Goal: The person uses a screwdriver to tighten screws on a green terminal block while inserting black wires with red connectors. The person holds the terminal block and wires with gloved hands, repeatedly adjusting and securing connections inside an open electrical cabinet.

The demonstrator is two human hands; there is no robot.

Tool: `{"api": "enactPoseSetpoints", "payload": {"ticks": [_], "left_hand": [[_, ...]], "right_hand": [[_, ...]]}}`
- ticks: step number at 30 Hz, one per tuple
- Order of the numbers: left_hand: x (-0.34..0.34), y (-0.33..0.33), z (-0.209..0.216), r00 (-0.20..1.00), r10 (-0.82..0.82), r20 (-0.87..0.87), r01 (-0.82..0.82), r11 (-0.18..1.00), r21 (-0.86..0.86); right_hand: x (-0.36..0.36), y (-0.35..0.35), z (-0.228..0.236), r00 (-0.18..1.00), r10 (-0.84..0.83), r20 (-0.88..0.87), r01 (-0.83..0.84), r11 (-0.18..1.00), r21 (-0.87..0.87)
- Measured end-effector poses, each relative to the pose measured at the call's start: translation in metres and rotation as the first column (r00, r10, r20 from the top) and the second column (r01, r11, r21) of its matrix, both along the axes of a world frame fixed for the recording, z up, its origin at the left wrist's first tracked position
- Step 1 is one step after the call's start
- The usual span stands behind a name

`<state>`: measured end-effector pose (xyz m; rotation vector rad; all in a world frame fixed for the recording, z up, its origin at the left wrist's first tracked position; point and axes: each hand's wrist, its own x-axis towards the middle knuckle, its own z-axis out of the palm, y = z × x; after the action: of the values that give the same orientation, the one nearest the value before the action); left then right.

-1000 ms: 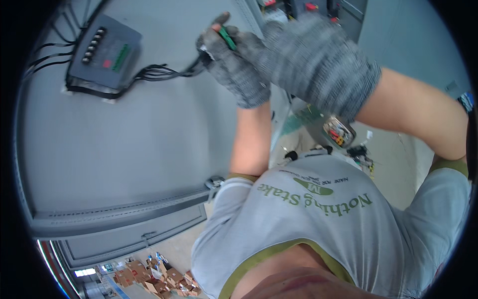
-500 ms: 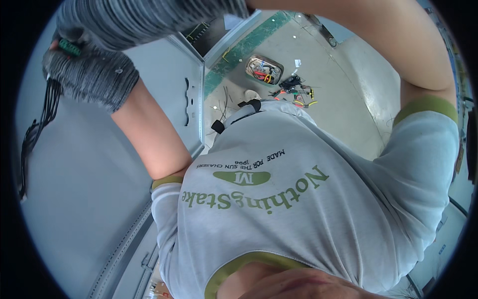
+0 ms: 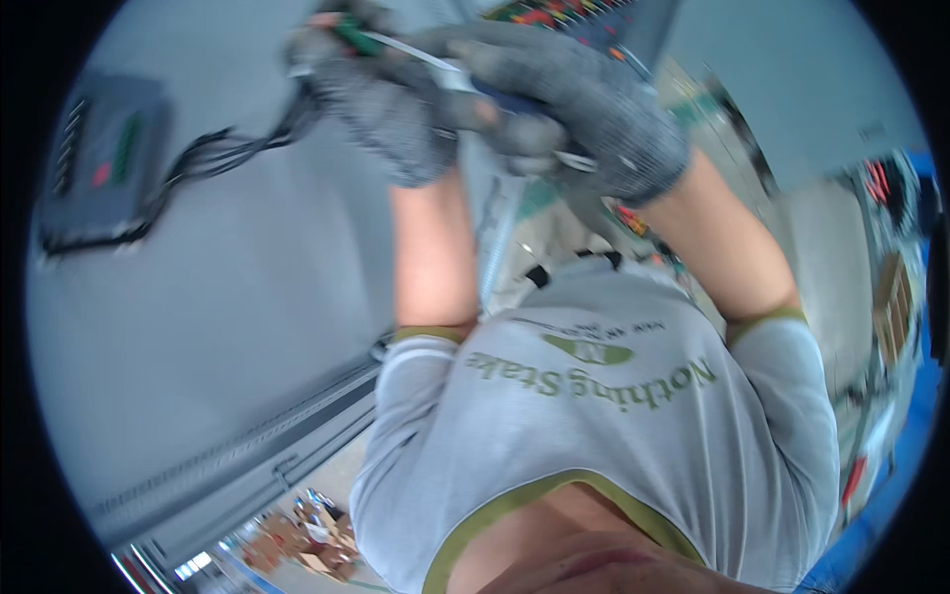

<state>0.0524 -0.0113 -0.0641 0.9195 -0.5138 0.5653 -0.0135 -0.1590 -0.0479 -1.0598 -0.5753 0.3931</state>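
A dark grey control box (image 3: 104, 158), with a green terminal strip and a red spot on its face, sits at far left against a broad grey panel (image 3: 267, 267); a bundle of black wires (image 3: 213, 150) runs from its lower edge, rising rightward to the worker's left hand; below, opened brown cartons (image 3: 297, 544) lie heaped on the floor beyond the panel's edge.

The left hand (image 3: 381, 114), in a grey knit glove, is closed around a small green connector (image 3: 354, 38), which shows near the top of the view among the fingers, the wires meeting the hand just beside it; a screwdriver (image 3: 414, 51) slants down rightward from the connector, its pale slim shaft ending at the green piece, though blur hides whether the tip is seated in it.

The right hand (image 3: 594, 104), gloved alike, is curled around the screwdriver's dark handle, fingers bent and thumb side toward the connector; beneath both forearms spreads the worker's pale shirt (image 3: 594, 426) with olive trim; above the right hand stand red and green components (image 3: 564, 12); at far right, a cardboard box (image 3: 893, 307) stands near a blue strip (image 3: 905, 436).
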Motion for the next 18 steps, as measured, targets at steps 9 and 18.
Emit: {"api": "enactPoseSetpoints", "payload": {"ticks": [9,18], "left_hand": [[-0.042,-0.03,0.019,0.978,-0.178,0.109,0.207,0.9,-0.385],[-0.048,-0.025,0.027,0.974,-0.215,0.076,0.227,0.887,-0.403]], "right_hand": [[-0.02,-0.04,0.024,0.204,-0.085,0.975,0.851,0.507,-0.134],[-0.034,-0.031,0.053,0.344,0.088,0.935,0.875,0.332,-0.353]]}}
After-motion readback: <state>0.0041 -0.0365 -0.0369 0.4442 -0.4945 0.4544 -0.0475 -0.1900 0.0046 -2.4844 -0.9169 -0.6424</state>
